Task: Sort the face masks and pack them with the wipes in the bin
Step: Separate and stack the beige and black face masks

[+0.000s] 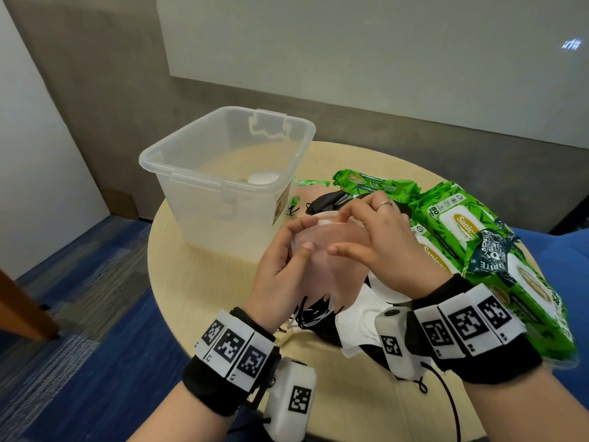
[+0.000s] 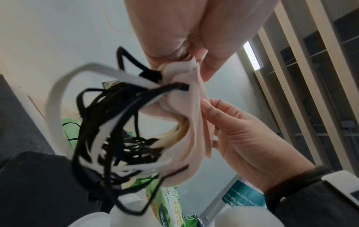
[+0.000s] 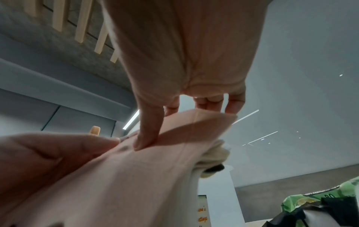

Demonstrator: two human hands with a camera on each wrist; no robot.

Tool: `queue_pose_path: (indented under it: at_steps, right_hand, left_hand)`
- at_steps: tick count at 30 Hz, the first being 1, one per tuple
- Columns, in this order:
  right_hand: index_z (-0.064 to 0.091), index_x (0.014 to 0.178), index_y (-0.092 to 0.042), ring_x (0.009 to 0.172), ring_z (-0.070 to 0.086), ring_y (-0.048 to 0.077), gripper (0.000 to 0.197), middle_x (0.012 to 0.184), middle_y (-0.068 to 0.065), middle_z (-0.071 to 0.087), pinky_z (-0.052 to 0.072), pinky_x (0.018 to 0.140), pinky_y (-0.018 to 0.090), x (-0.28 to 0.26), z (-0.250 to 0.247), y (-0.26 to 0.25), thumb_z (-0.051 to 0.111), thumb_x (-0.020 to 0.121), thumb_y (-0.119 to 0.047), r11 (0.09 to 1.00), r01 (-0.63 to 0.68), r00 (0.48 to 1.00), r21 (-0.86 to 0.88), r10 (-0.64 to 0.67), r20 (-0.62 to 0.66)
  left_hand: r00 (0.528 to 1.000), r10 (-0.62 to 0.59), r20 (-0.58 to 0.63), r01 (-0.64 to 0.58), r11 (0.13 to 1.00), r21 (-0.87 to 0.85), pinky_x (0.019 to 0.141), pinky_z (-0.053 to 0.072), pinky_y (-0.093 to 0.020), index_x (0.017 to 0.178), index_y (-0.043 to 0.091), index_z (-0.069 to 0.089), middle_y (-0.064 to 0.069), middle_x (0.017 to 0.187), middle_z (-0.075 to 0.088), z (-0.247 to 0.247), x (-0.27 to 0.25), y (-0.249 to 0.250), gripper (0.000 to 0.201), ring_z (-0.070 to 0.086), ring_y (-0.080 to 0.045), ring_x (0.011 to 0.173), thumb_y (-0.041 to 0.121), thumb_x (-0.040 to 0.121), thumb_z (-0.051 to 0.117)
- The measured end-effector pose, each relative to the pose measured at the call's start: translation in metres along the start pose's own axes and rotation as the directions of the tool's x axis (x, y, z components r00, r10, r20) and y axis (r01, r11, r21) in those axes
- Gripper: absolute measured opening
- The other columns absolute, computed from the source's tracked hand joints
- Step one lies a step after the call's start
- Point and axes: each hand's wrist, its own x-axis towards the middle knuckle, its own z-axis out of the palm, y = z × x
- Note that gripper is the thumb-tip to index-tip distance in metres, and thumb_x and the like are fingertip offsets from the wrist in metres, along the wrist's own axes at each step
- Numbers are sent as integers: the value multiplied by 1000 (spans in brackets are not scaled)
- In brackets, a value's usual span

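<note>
Fingers [image 1: 318, 247] pinch pink masks [image 1: 331, 266].

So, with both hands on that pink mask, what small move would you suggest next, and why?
Probably work the tangled ear loops free before binning. Both the left hand and right hand pinch the pink mask, and black and white loops hang knotted beneath it. The bin stands open just behind.
</note>
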Motion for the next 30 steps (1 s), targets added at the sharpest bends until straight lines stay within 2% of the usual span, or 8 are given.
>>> queue_pose_path:
  at_steps: [5,8,11,13,16,22,26,30]
  right_hand:
    - [44,70,-30,85,43,19,33,84,-2,46,36,75,39,1,0,-1,77,71,-33,986,90,996,139,-92,3]
    - [46,69,-24,68,41,4,32,69,-15,45,32,64,23,0,2,0,78,68,-25,962,191,981,193,-184,-56]
    - [45,71,-22,67,42,-2,30,67,-15,45,32,62,12,-2,8,2,74,67,-21,948,203,976,246,-177,-123]
    - [49,72,-22,70,43,3,24,72,-11,45,33,64,15,-3,11,2,72,65,-21,947,206,965,245,-156,-210]
    - [61,71,-14,75,51,21,14,81,-2,47,42,69,36,-4,15,-2,73,63,-18,954,219,947,204,-158,-278]
    - [58,64,-21,75,48,12,20,76,-3,46,36,69,23,-3,16,-4,73,76,-28,917,12,998,399,16,-67]
    - [56,57,-21,61,46,-2,28,58,-13,51,36,62,19,-2,12,-7,69,81,-17,825,-79,996,559,81,21]
    - [62,58,-20,54,45,-5,23,53,-13,51,35,56,11,-1,11,-7,71,79,-15,791,-88,995,605,102,11]
  left_hand:
    - [999,-35,3,35,999,-4,81,47,-15,114,21,54,-2,116,61,-1,-1,0,33,59,-5,102,18,80,54]
    - [996,-84,-3,84,996,-1,76,49,-15,118,17,53,-7,118,60,0,-1,0,34,60,-6,96,12,86,59]
    - [992,-124,-4,124,992,-15,79,52,-21,122,15,51,-11,121,59,1,0,-1,31,60,-10,98,2,93,50]
    - [993,-121,-2,121,993,-9,84,53,-26,122,18,50,-9,122,59,0,0,-1,32,60,-16,104,8,91,50]
    - [996,-92,-20,92,995,27,85,51,-23,121,21,49,-8,124,57,0,-1,-3,34,59,-15,107,3,93,48]
    - [998,-6,-61,17,983,185,92,50,-46,119,35,47,-1,123,57,-2,-1,-3,38,59,-18,109,19,84,48]
    - [998,21,-54,-8,973,229,88,51,-46,114,43,48,5,116,60,1,-2,0,40,61,-16,101,16,84,47]
    - [999,22,-46,-11,975,221,97,46,-39,113,30,55,7,116,62,2,-2,1,37,57,-11,110,11,83,45]
